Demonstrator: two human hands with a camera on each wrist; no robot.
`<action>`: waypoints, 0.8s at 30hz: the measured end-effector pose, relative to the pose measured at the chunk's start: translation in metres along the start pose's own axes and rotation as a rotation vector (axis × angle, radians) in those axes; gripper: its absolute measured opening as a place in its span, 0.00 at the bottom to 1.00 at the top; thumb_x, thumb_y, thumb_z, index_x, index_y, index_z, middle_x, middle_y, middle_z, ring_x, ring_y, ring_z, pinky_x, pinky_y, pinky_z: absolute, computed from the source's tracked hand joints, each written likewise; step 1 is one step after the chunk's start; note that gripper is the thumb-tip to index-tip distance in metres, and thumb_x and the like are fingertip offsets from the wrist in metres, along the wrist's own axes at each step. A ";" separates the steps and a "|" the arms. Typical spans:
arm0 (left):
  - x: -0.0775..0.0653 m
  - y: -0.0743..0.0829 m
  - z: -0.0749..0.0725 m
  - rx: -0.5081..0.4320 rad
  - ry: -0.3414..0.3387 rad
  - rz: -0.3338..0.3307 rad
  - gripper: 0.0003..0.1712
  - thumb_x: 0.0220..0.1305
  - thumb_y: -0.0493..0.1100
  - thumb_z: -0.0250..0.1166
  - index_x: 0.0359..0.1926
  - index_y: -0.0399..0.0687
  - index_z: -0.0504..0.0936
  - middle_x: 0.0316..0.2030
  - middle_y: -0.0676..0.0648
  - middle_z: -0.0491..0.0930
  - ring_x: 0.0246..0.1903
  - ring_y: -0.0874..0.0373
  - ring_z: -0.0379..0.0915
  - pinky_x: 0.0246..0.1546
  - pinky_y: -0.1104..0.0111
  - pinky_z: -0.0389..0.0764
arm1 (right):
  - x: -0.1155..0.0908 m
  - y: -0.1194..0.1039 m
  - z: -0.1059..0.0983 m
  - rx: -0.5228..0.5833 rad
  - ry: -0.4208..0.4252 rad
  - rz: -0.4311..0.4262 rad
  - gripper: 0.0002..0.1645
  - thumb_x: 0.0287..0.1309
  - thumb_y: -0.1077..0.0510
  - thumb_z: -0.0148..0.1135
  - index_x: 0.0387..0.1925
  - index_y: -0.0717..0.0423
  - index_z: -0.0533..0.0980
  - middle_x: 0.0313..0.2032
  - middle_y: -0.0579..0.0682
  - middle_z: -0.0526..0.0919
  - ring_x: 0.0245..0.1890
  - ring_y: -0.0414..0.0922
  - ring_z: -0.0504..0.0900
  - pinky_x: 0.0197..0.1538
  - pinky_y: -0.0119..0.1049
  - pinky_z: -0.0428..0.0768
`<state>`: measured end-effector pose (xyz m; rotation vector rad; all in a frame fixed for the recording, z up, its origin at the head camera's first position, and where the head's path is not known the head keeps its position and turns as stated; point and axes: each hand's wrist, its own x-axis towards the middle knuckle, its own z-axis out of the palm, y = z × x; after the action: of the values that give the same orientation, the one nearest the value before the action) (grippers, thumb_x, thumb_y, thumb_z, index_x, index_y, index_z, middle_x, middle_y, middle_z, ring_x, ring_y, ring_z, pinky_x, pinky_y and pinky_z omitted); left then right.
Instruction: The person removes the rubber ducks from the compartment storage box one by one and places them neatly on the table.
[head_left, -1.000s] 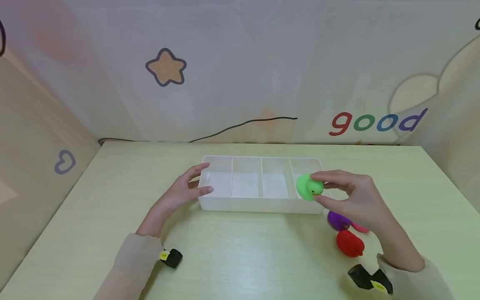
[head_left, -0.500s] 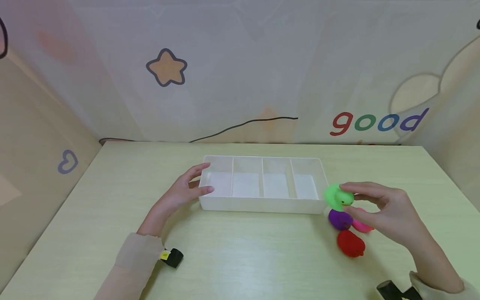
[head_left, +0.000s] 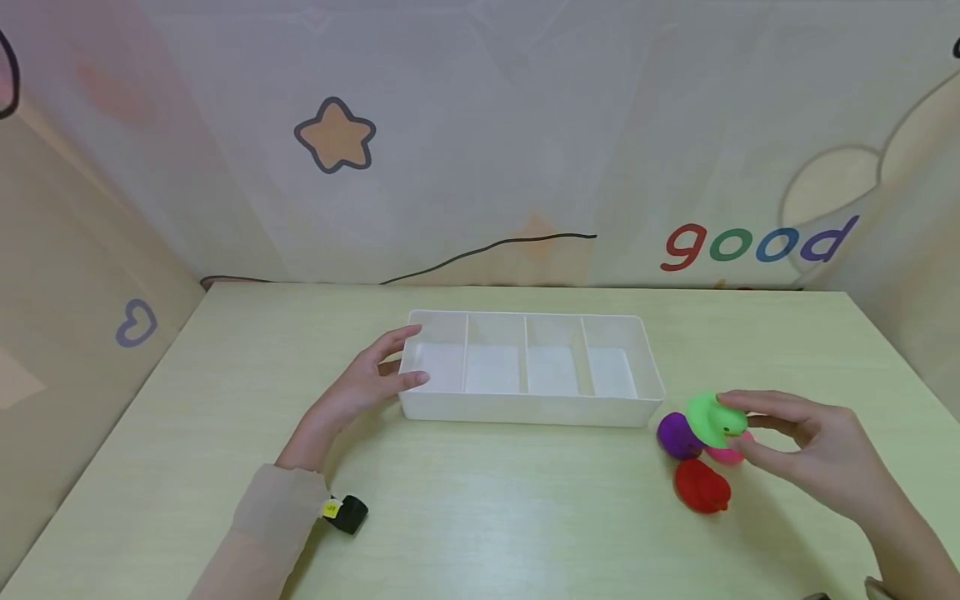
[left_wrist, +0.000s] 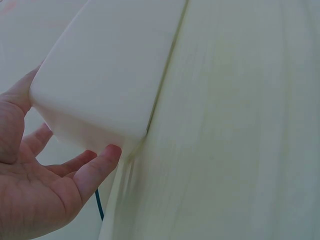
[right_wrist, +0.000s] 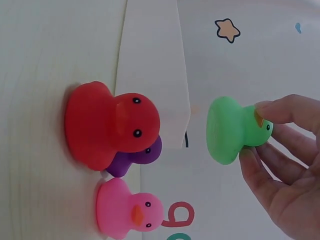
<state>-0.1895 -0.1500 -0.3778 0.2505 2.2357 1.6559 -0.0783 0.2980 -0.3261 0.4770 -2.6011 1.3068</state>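
Observation:
Between the thumb and fingers of my right hand [head_left: 817, 446] is a green rubber duck [right_wrist: 227, 130], pinched by its head and raised off the table. In the head view it overlaps a purple rubber duck [head_left: 677, 436] and a pink rubber duck [right_wrist: 122, 210]. A red rubber duck [right_wrist: 105, 127] sits nearer to me on the table. My left hand [head_left: 367, 383] grips the left end of a white tray [head_left: 525, 409], thumb and forefinger at its rim. Four-sided and long, the tray has upright dividers, and its compartments show only bare floors.
The pale wooden table [head_left: 480, 508] runs back to a printed cloth wall [head_left: 480, 150] with a star and the word "good". Cloth also closes off the left and right sides. A small black wrist camera [head_left: 349, 515] sits at my left sleeve.
My right hand has carried the green duck from over the tray's right compartment rightward and toward me, above the other ducks. The left hand stays at the tray's end.

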 end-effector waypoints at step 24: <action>-0.001 0.002 0.001 -0.014 0.004 0.005 0.43 0.54 0.48 0.67 0.67 0.63 0.56 0.67 0.43 0.49 0.65 0.43 0.51 0.57 0.51 0.64 | -0.039 0.039 -0.014 -0.061 -0.076 0.035 0.26 0.39 0.77 0.66 0.45 0.61 0.78 0.44 0.27 0.77 0.37 0.26 0.78 0.37 0.18 0.75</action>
<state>-0.1885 -0.1488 -0.3759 0.2505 2.2269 1.6757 -0.0559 0.3383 -0.3589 0.4816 -2.7144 1.2385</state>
